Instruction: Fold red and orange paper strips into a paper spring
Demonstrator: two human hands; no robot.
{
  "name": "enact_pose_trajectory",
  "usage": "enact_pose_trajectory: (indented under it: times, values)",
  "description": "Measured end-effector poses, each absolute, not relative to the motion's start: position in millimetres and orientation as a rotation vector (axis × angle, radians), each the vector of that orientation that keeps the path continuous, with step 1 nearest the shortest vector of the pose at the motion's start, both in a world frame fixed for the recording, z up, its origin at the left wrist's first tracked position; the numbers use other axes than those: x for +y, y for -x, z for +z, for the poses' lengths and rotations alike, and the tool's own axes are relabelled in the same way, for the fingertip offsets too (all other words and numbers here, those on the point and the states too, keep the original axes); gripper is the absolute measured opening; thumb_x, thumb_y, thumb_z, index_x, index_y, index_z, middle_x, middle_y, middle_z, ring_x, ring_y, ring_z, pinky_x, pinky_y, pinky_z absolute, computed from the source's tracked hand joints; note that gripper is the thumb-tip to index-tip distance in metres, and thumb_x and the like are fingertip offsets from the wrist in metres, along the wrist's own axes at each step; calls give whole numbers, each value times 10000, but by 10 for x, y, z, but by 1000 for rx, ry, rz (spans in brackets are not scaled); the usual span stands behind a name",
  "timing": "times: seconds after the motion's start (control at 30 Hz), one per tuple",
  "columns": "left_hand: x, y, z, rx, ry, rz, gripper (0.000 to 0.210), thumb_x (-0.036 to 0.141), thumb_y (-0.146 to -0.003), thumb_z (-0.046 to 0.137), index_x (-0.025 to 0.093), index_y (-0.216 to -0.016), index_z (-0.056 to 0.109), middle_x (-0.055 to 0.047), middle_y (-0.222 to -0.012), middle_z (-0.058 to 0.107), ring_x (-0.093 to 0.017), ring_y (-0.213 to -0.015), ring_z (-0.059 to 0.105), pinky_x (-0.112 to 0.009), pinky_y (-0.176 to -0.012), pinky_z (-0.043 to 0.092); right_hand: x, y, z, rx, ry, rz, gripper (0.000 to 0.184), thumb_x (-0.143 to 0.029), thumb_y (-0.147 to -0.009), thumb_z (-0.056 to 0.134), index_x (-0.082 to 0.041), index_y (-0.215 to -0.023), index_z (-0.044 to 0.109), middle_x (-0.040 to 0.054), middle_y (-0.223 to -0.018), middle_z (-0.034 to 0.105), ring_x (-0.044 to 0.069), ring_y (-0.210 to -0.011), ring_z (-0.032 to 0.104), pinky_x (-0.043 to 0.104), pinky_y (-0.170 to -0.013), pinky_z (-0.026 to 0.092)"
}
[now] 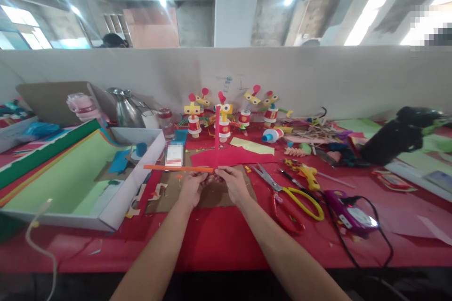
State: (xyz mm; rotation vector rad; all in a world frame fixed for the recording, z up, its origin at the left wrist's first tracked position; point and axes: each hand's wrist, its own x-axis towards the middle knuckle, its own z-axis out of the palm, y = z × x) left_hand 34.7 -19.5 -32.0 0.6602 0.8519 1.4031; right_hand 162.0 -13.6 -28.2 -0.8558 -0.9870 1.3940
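Both hands meet above a brown cardboard sheet [165, 197]. My left hand [192, 189] is closed in a pinch near the right end of an orange paper strip [176, 168], which points out to the left. My right hand [232, 184] pinches the corner where that strip meets a red paper strip [217, 138]. The red strip stands up, away from me, at about a right angle to the orange one. My fingers partly hide the joint. Just beyond the hands lies a piece of red paper [243, 156].
Scissors with red and yellow handles [278, 186] lie right of my hands, near a yellow glue gun [310, 178] and a purple power strip [351, 214]. A white box [134, 197] with coloured sheets stands left. Several paper-cup figures [223, 128] line the back.
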Motion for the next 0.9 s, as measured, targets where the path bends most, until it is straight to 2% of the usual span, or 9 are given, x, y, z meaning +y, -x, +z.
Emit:
enact_pose_trajectory:
  times: [0.13,0.27,0.57,0.9]
  values:
    - [-177,-312,-366,875,-622,1404,222,181,-491,792,133,-663,661,-27,-605,658,-136,-594,612,-266,-633,494,-149,-1610,-285,-980,831,1462,171,-318,-592,735,-165,-658,693,1,-579,644,104,-517,537,236,-551,438]
    - [-192,-304,-344,842,-652,1408,258,141,-479,791,143,-690,642,9,-618,637,-92,-576,579,-223,-612,467,-142,-1599,-302,-993,825,1482,182,-322,-601,732,-165,-686,697,4,-590,650,109,-532,553,235,-559,439]
    - [-230,-373,-317,893,-821,1467,274,271,-549,778,150,-736,618,15,-628,611,-99,-546,560,-230,-567,432,-173,-1560,-320,-1022,853,1324,130,-302,-590,715,-192,-652,680,-2,-569,634,134,-532,545,261,-548,456]
    - [-200,-288,-310,999,-1031,1452,205,246,-566,747,160,-712,632,17,-598,602,-95,-530,529,-209,-537,410,-147,-1620,-335,-1202,897,1263,182,-366,-618,701,-192,-670,715,8,-601,671,139,-520,564,266,-534,457]
